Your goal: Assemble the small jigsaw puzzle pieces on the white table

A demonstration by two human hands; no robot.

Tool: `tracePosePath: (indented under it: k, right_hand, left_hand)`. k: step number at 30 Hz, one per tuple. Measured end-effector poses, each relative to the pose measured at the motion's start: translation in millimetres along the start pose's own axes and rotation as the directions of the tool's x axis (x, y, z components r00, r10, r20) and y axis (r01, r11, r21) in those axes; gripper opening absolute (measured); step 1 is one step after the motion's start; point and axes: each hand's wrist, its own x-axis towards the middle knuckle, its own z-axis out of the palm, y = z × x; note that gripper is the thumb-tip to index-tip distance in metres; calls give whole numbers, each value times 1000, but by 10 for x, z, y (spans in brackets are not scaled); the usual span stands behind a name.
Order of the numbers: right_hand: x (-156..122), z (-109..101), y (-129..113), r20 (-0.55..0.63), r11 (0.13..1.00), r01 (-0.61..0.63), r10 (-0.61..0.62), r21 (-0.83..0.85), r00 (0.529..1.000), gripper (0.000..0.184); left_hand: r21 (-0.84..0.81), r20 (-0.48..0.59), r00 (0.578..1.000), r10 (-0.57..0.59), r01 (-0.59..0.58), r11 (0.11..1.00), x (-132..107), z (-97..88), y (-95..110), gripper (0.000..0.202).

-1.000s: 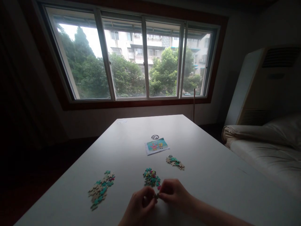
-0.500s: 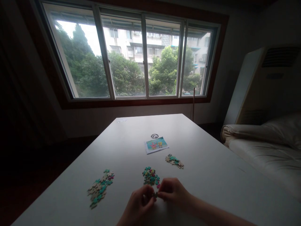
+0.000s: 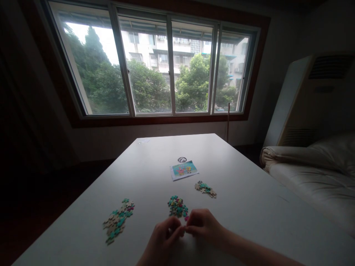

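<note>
Fingertip work: the bare left hand [image 3: 161, 237] and the bare right hand [image 3: 204, 222] are facing each other low over the smooth white table [image 3: 235, 207], and the step in hand seems to be fine two-handed work beside the jigsaw pieces.
Next call: that spot is likely demanding light, even finger pressure and steady wrists, with the knuckles staying clear of loose pieces.
Left pinch: thumb and forefinger are closing to a narrow ring, tips pointing at the other hand; I cannot tell what, if anything, is sitting between them.
Right pinch: thumb and curled forefinger are pressing narrow too, tips all but meeting the left ones, and anything small there is hiding behind the fingers.
Middle heap: a small mound of teal, yellow and pink cardboard jigsaw pieces [image 3: 177, 206] is lying just beyond both hands, its near edge close to the right knuckles.
Left heap: a longer spread of teal and grey-beige cardboard pieces [image 3: 118, 221] is lying well to the left of the left hand.
Far heap: a smaller teal-and-beige cluster [image 3: 205, 189] is resting beyond the right hand.
Picture sheet: a rectangular turquoise cartoon print [image 3: 184, 170] is lying flat farther ahead of both hands.
</note>
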Motion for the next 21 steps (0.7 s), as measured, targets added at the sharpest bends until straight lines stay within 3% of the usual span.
tracePosePath:
  k: [7, 16, 21]
  right_hand:
    - [2, 6, 6, 11, 999, -16, 16, 48, 1000, 11]
    - [5, -12, -27, 40, 975, -71, 64, 210, 997, 19]
    - [7, -12, -8, 27, 985, -45, 41, 165, 999, 16]
  left_hand:
    - [-7, -3, 999, 42, -42, 999, -11, -6, -1, 46]
    - [-23, -7, 1000, 5, -5, 1000, 1, 28, -31, 19]
    - [-17, -22, 1000, -4, 3, 1000, -3, 23, 10, 21]
